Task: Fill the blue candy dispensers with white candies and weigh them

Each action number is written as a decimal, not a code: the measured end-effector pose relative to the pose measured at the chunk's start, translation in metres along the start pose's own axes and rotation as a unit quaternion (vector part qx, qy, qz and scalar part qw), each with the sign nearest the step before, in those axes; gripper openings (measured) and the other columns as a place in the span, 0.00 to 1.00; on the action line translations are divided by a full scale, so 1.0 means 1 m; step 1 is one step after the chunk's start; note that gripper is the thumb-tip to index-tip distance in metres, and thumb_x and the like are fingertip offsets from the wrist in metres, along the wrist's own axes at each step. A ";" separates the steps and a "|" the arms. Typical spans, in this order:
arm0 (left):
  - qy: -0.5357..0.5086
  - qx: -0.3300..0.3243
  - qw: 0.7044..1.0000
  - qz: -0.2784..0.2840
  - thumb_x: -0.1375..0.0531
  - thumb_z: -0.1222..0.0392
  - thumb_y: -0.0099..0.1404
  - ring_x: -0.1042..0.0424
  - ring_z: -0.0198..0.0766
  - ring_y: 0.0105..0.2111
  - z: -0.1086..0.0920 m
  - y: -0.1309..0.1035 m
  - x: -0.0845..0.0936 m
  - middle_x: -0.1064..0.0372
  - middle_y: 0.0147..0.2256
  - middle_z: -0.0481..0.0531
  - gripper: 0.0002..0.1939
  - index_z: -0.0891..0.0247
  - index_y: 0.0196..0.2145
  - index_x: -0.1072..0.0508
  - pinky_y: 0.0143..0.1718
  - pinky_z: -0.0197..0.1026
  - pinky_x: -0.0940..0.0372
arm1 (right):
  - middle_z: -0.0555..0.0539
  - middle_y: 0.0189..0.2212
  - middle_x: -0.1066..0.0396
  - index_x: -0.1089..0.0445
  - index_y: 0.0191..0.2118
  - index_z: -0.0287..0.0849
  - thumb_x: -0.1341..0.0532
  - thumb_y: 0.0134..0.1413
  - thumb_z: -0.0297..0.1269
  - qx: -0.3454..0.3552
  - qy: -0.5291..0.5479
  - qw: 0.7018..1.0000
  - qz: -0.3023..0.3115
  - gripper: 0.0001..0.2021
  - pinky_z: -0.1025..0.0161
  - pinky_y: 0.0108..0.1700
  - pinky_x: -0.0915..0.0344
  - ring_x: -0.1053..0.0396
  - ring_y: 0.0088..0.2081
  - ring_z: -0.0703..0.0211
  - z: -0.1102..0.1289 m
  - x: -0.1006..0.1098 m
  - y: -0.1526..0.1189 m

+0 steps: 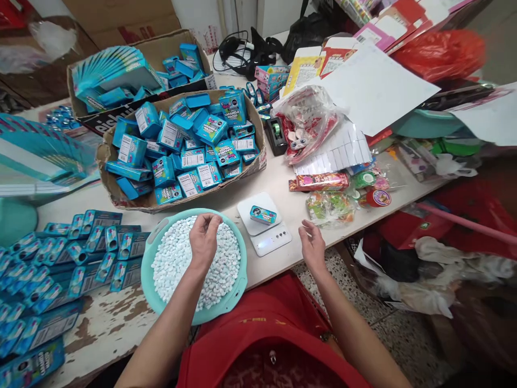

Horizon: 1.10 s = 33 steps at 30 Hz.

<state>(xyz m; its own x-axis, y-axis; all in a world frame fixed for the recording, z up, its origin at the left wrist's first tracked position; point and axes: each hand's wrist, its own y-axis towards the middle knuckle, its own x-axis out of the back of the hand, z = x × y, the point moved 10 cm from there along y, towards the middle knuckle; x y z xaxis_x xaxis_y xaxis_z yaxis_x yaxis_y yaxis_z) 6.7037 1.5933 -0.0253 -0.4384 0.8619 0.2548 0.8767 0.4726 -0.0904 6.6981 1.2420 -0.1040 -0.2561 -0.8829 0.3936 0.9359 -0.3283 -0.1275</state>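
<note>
A long, white-painted table (291, 202) carries everything, its paint worn through to brown patches at the near left. Rows of small blue printed cardboard boxes (125, 245) lie there. Beside them sits a round turquoise plastic basin (147, 277), with a flat white digital scale (264, 245) just to its right. Behind the basin stands an open brown cardboard carton (240, 180). Farther right are a black tape dispenser (277, 137) and a long red printed packet (317, 182).
</note>
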 end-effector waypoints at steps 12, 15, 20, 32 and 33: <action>-0.023 0.011 0.999 0.049 0.41 0.53 0.57 0.30 0.36 0.30 0.001 0.009 -0.025 0.32 0.26 0.48 0.10 0.62 0.29 0.32 0.38 0.40 0.34 | 0.39 0.42 0.32 0.32 0.44 0.39 0.39 0.48 0.49 -0.053 0.005 0.998 -0.021 0.21 0.48 0.45 0.32 0.31 0.43 0.51 -0.043 0.023 -0.025; -0.014 -0.001 0.998 0.057 0.42 0.53 0.58 0.30 0.35 0.30 -0.002 0.011 -0.030 0.32 0.27 0.48 0.09 0.62 0.30 0.32 0.37 0.39 0.35 | 0.38 0.43 0.32 0.32 0.44 0.39 0.38 0.47 0.49 -0.057 0.010 0.998 -0.017 0.21 0.48 0.45 0.33 0.31 0.43 0.51 -0.045 0.022 -0.025; 0.041 -0.015 0.996 0.074 0.41 0.54 0.58 0.31 0.36 0.34 -0.006 0.015 -0.039 0.32 0.32 0.50 0.11 0.61 0.37 0.33 0.37 0.39 0.35 | 0.39 0.42 0.31 0.31 0.42 0.40 0.38 0.46 0.49 -0.064 0.020 0.998 -0.015 0.21 0.48 0.45 0.32 0.31 0.42 0.51 -0.051 0.023 -0.027; 0.308 -0.160 0.909 0.231 0.46 0.58 0.63 0.35 0.41 0.47 -0.032 0.007 -0.097 0.35 0.47 0.55 0.15 0.61 0.47 0.34 0.45 0.41 0.38 | 0.38 0.41 0.28 0.30 0.41 0.39 0.37 0.44 0.51 -0.098 0.025 0.995 -0.001 0.22 0.51 0.45 0.32 0.30 0.41 0.50 -0.062 0.021 -0.037; 0.360 -0.149 0.898 0.203 0.49 0.59 0.64 0.34 0.41 0.46 -0.031 0.011 -0.084 0.33 0.44 0.55 0.13 0.61 0.45 0.32 0.44 0.41 0.38 | 0.38 0.41 0.28 0.30 0.41 0.39 0.37 0.44 0.51 -0.097 0.025 0.995 -0.001 0.22 0.51 0.45 0.32 0.30 0.41 0.51 -0.061 0.022 -0.037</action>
<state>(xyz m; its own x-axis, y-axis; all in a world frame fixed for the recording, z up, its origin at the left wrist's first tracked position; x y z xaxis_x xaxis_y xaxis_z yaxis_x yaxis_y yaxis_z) 6.7560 1.5207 -0.0179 0.0785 0.5588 0.8255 0.9964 -0.0172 -0.0832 6.6432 1.2142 -0.1466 -0.2740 -0.8961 0.3491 0.8723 -0.3844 -0.3023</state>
